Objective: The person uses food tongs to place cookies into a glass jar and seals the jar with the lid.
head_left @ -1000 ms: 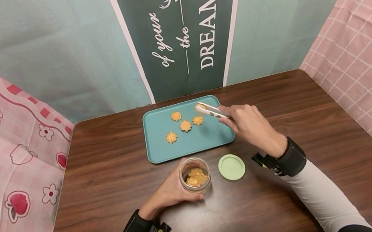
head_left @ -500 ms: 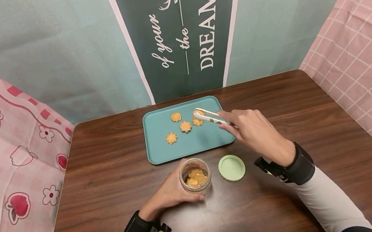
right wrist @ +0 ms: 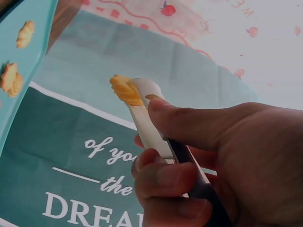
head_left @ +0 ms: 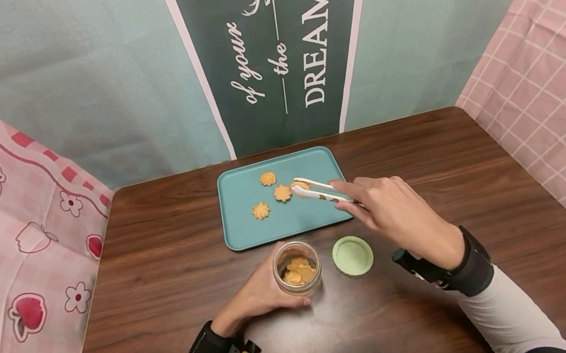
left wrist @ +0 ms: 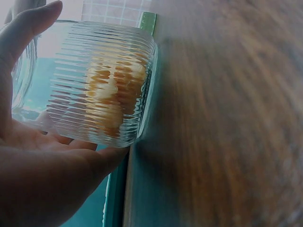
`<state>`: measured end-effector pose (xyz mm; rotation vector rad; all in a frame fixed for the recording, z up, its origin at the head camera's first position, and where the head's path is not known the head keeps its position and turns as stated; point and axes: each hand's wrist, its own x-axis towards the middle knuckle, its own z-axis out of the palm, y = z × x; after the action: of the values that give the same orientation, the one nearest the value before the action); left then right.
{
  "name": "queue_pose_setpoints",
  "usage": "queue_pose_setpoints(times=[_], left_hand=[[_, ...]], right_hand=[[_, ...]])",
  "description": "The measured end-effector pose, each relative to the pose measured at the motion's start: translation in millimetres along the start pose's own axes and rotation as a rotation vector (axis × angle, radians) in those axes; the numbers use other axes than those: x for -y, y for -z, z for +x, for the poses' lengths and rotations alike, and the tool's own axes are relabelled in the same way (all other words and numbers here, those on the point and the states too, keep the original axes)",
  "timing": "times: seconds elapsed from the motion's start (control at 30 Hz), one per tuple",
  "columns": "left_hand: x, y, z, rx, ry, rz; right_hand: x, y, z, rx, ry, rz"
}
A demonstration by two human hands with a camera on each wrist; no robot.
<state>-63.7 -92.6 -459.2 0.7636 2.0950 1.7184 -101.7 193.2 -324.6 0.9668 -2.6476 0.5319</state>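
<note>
1. Jutting from the tips of the tongs, a ridged golden cookie (right wrist: 124, 90) hangs over the right part of the tray, beside the pieces lying there; whether it touches any of them is unclear.
2. The tongs (right wrist: 150, 130) have smooth, rounded white ends and a darker, glossy shaft, and pinch the cookie between them.
3. The right hand (head_left: 399, 213) grips the tongs, thumb along one side and fingers curled round the other; its forearm slants up from the lower right, back of the hand uppermost.
4. Beneath lies a matte teal tray (head_left: 239, 233), rectangular with rounded corners and a low raised rim.
5. On it, three loose cookies show clearly from above: a swirled one (head_left: 268, 179), a star-shaped one (head_left: 282, 193) and a scalloped one (head_left: 261, 210).
6. Nearer the person, a clear glass jar (left wrist: 71, 85) with finely ribbed walls stands mouth up, more cookies heaped inside.
7. The left hand (head_left: 262, 288) clasps the jar from its left, thumb on the near side, fingers round the far side, forearm slanting in from the lower left.
8. Just right of the jar is a round, pale green lid (head_left: 353, 256) with a raised rim.
9. Everything sits on a brown wood-grain table (head_left: 164, 269).
</note>
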Motion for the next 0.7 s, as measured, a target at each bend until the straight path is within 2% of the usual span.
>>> queue_pose_setpoints(times=[0.27, 0.7], left_hand=[[-2.1, 0.1, 0.4, -0.004, 0.009, 0.004], [-1.7, 0.4, -0.2, -0.005, 0.026, 0.017]], right_hand=[[13, 9, -6, 0.01, 0.038, -0.009], [21, 12, -13, -0.034, 0.115, -0.015]])
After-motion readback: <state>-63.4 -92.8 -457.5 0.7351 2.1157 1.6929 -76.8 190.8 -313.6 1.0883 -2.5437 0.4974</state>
